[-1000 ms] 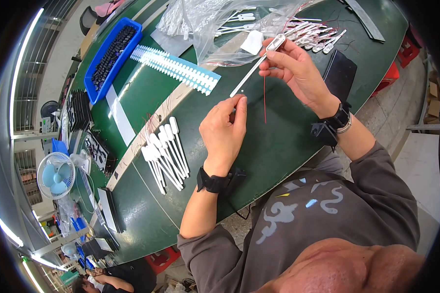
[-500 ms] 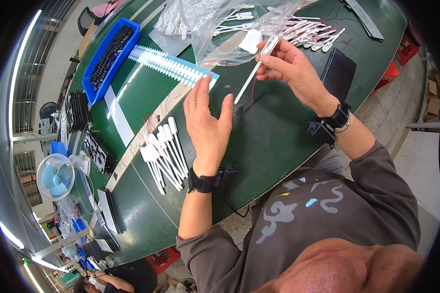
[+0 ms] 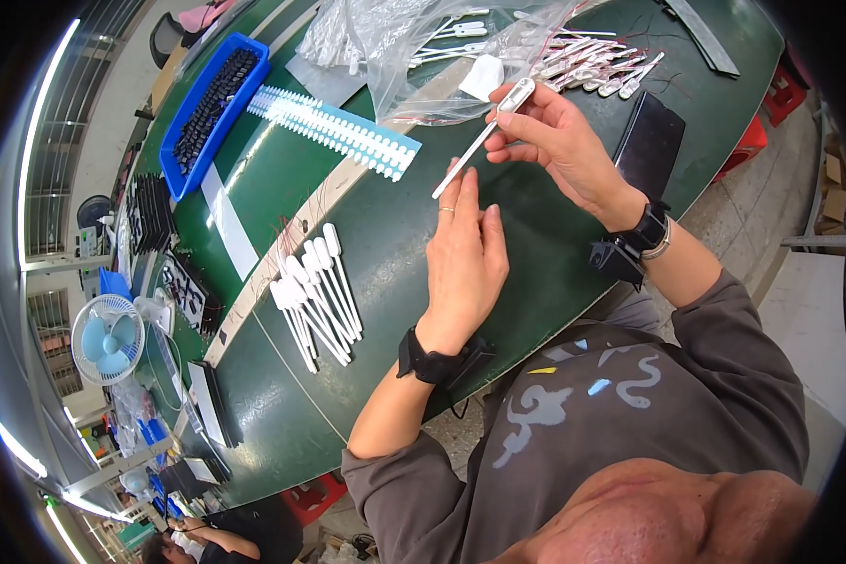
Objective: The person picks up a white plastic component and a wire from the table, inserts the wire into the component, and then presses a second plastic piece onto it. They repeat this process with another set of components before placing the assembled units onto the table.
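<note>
A slim white stick thermometer (image 3: 514, 97), with a small window in its wide end, is pinched between the thumb and fingers of my right hand (image 3: 566, 150). Its thin stem slants down to the left. Close to that stem are the fingertips of my left hand (image 3: 465, 258), palm down and fingers stretched out; whether they touch it I cannot tell. Left of my left hand lies a fan of similar white sticks (image 3: 315, 291), wide ends pointing away from me. A light-blue sheet (image 3: 371, 132) carrying rows of white stickers lies beyond my left hand.
Farther back on the green table (image 3: 395, 320) are a clear plastic bag (image 3: 399, 85) and a pile of white sticks with red wires (image 3: 587, 66). A black flat case (image 3: 650, 141) lies beside my right wrist. A blue bin (image 3: 177, 164) of black parts stands far left.
My left hand has moved right, its fingertips now at the thermometer's stem. My right hand still holds the thermometer, which has tilted slightly more toward the left.
</note>
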Motion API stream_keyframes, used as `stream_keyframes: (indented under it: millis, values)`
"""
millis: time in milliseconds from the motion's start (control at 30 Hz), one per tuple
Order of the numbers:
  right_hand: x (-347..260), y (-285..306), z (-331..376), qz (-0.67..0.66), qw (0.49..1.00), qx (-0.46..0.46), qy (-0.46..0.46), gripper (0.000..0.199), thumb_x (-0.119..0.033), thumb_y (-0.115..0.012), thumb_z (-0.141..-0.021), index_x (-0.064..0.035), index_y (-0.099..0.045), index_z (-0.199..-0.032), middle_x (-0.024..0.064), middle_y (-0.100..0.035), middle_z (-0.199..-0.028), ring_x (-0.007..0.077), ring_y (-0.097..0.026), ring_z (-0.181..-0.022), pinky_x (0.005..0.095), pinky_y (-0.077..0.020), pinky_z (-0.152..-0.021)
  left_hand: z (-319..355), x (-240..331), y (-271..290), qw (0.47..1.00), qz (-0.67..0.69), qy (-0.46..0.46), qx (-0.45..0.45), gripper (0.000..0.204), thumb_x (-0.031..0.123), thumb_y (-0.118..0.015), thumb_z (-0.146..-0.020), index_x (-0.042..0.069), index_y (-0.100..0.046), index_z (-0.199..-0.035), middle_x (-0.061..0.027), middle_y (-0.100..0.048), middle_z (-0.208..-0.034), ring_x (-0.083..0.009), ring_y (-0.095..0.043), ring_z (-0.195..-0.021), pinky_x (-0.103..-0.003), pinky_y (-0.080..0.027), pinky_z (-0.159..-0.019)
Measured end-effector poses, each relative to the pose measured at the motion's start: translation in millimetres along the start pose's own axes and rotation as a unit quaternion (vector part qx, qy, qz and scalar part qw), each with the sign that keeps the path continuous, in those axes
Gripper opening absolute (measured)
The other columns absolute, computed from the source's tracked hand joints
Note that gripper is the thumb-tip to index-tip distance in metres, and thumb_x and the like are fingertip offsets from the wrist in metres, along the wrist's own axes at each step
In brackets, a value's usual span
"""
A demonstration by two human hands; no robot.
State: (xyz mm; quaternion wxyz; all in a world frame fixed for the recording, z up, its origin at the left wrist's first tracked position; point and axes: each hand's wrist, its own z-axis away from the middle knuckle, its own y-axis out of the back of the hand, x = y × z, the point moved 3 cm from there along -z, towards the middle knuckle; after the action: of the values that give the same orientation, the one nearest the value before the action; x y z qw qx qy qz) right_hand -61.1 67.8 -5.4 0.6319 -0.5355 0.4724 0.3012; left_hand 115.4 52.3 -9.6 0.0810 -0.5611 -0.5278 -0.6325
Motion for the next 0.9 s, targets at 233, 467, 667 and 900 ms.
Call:
stream_keyframes:
  millis: [233, 467, 667, 900]
  values:
    - [4.3, 0.7, 0.3, -0.036, 0.999, -0.005, 0.001, 0.032, -0.016, -0.062, -0.097, -0.0022, -0.055, -0.125, 0.0047, -0.063, -0.106, 0.0127, -0.066, -0.092, 0.0308, -0.0563, -0.085, -3.4, 2.4, -0.6, 0.997, -0.002, -0.031, 0.072, 0.058, 0.002, -0.057, -0.093, -0.005, -0.034, -0.146, -0.0259, -0.035, -0.151, -0.0297, -0.068, -0.08, -0.038, -0.056, -0.066]
    - [6.4, -3.0, 1.7, -0.081, 0.996, -0.012, -0.028, 0.03, -0.016, -0.062, -0.097, -0.0025, -0.057, -0.123, 0.0038, -0.062, -0.104, 0.012, -0.064, -0.093, 0.0319, -0.0551, -0.087, 0.1, -2.1, 1.2, 0.996, 0.068, -0.018, 0.059, 0.032, 0.006, -0.065, -0.091, 0.001, -0.061, -0.122, -0.0146, -0.063, -0.116, -0.0229, -0.065, -0.069, -0.033, -0.052, -0.057]
    - [7.8, 1.6, 0.5, -0.089, 0.996, 0.007, -0.012, 0.027, -0.016, -0.061, -0.097, -0.0019, -0.058, -0.119, 0.0032, -0.062, -0.101, 0.0121, -0.062, -0.091, 0.0312, -0.0541, -0.086, -0.5, 6.5, 15.0, 0.985, -0.053, -0.098, 0.133, 0.008, 0.011, -0.071, -0.088, 0.008, -0.073, -0.095, -0.0028, -0.063, -0.076, -0.0193, -0.059, -0.057, -0.031, -0.046, -0.05]
    - [6.1, 7.7, 1.6, -0.097, 0.995, 0.022, 0.003, 0.026, -0.016, -0.061, -0.097, -0.0022, -0.058, -0.119, 0.0019, -0.061, -0.099, 0.0107, -0.06, -0.09, 0.0298, -0.0518, -0.085, -6.2, 1.1, 25.5, 0.962, -0.181, -0.11, 0.172, 0.014, 0.014, -0.075, -0.086, 0.009, -0.073, -0.099, -0.0035, -0.055, -0.069, -0.0184, -0.056, -0.054, -0.031, -0.043, -0.048]
